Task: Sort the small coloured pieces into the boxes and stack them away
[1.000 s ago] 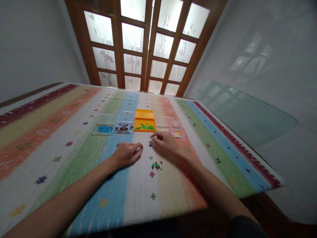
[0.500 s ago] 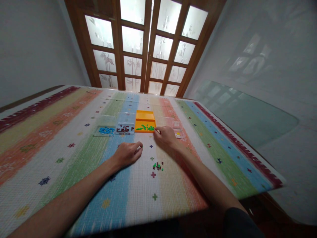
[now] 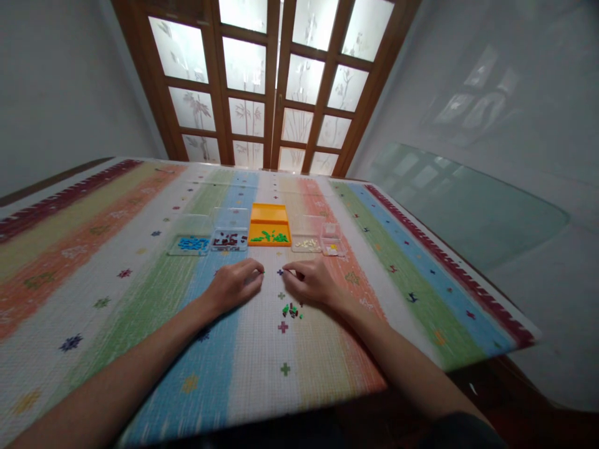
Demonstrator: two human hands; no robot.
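My left hand [image 3: 236, 286] rests on the striped cloth with its fingers curled, pinching something small that I cannot make out. My right hand [image 3: 309, 282] lies beside it, fingers curled and pinched at the tips, just above a small heap of green and dark pieces [image 3: 291, 310]. Behind the hands stands a row of small trays: a clear tray with blue pieces [image 3: 191, 244], a clear tray with dark red pieces [image 3: 229, 239], an orange tray with green pieces [image 3: 269, 225], a clear tray with pale pieces [image 3: 307, 243] and a small clear box with yellow pieces [image 3: 332, 248].
The striped tablecloth [image 3: 116, 293] covers the whole table; its right edge [image 3: 468, 287] drops off beside a glass panel. A wooden glazed door [image 3: 271, 87] stands behind the table.
My right hand reached forward to the orange tray's corner, then drew back toward me to beside the left hand. The left hand barely moved.
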